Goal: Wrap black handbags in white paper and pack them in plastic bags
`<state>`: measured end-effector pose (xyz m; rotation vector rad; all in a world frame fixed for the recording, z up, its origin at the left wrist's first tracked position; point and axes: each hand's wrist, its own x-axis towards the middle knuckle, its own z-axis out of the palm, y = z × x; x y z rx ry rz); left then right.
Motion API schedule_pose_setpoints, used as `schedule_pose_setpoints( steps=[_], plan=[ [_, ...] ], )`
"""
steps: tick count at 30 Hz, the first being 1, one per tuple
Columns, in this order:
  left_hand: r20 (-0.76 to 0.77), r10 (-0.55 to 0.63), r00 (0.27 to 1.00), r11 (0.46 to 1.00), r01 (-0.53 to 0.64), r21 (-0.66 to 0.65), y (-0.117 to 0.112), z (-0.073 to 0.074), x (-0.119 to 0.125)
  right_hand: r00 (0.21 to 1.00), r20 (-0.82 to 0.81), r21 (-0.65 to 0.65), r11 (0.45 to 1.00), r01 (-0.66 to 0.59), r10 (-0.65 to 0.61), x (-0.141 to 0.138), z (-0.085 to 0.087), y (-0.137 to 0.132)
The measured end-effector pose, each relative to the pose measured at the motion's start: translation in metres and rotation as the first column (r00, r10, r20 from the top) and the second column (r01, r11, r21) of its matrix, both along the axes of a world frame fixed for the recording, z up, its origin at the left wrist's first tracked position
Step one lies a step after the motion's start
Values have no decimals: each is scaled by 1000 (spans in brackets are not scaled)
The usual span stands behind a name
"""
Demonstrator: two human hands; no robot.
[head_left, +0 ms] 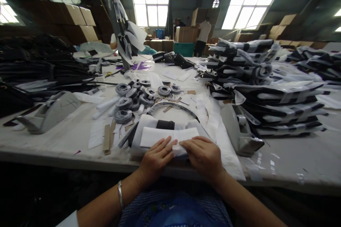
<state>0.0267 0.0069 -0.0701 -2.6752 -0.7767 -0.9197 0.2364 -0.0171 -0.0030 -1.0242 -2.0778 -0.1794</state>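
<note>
Both of my hands rest on a folded dark garment wrapped in white paper (162, 135) at the table's near edge. My left hand (156, 158) lies on the paper's lower left part with fingers stretched flat and close together. My right hand (204, 154) presses the paper's lower right part, fingers bent down onto it and touching the left hand's fingertips. A black band of the garment (165, 124) shows above the paper. A silver bangle (120, 194) is on my left wrist.
Several rolls of grey tape (133, 97) lie behind the garment. Grey tape dispensers stand at the left (49, 111) and right (239, 129). Stacks of wrapped dark garments (271, 88) fill the right side, dark fabric piles (34, 67) the left. A person (202, 37) stands by cartons at the back.
</note>
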Motion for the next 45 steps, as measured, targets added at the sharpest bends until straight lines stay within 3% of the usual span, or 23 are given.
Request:
schedule_pose_setpoints(
  steps=[4,8,13,19,25,33,36,39,40,42,45],
  plan=[
    [46,-26,999,999,25,30,1,-1,-1,987,105,-118,984,131,-119,5,-11,19],
    [50,-60,997,996,56,65,3,0,-2,955,236,-291,925,246,-180,7,-13,27],
    [81,-86,993,995,81,54,3,4,-2,921,376,-487,825,287,-99,4,2,38],
    [156,-44,987,997,54,-58,1,4,0,928,361,-623,718,312,-90,4,6,53],
    [37,-18,999,1000,17,15,1,6,0,938,329,-647,698,308,-109,5,4,59],
    [-64,-3,998,999,5,35,2,2,1,932,295,-576,740,348,-209,0,7,58],
    [-72,5,997,998,0,70,3,2,2,938,235,-533,773,344,-255,26,13,49],
    [-66,8,998,996,-2,91,4,0,1,891,76,-448,783,432,-448,85,19,30],
    [-68,10,998,995,-3,97,5,0,1,828,39,-421,742,522,-560,109,21,23],
    [-83,14,996,994,-4,113,6,-2,0,678,43,-410,606,682,-734,155,23,8],
    [-111,25,994,990,-9,137,6,-4,-1,599,76,-460,505,730,-797,203,21,-4]
  ],
)
